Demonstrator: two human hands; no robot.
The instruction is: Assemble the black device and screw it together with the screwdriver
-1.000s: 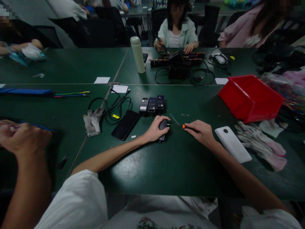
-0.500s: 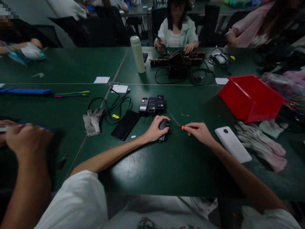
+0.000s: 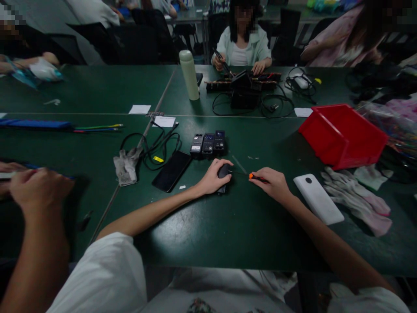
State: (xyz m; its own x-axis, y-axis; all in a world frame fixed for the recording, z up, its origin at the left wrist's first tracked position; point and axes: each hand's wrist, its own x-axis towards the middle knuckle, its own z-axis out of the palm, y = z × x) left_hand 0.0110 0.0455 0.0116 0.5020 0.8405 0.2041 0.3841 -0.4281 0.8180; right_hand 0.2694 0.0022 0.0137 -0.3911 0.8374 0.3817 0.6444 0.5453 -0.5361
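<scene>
My left hand (image 3: 213,176) is closed around a small black box-shaped device (image 3: 223,172), holding it on the green table. To its right, my right hand (image 3: 272,182) grips a screwdriver (image 3: 257,177) with an orange and black handle. The thin shaft points left toward the device; whether its tip touches is too small to tell. Just behind my left hand stand three similar black devices (image 3: 208,143) side by side, some with small screens. A black phone (image 3: 172,171) lies to the left of my left hand.
On the right are a red bin (image 3: 342,134), a white power bank (image 3: 318,198) and work gloves (image 3: 358,195). Left lie a grey glove (image 3: 127,167) and a black cable (image 3: 163,143). A pale green bottle (image 3: 189,76) stands farther back. A co-worker's hand (image 3: 41,187) is at far left.
My right hand has turned slightly around the screwdriver, showing more of its dark handle. My left hand and the device stay in place.
</scene>
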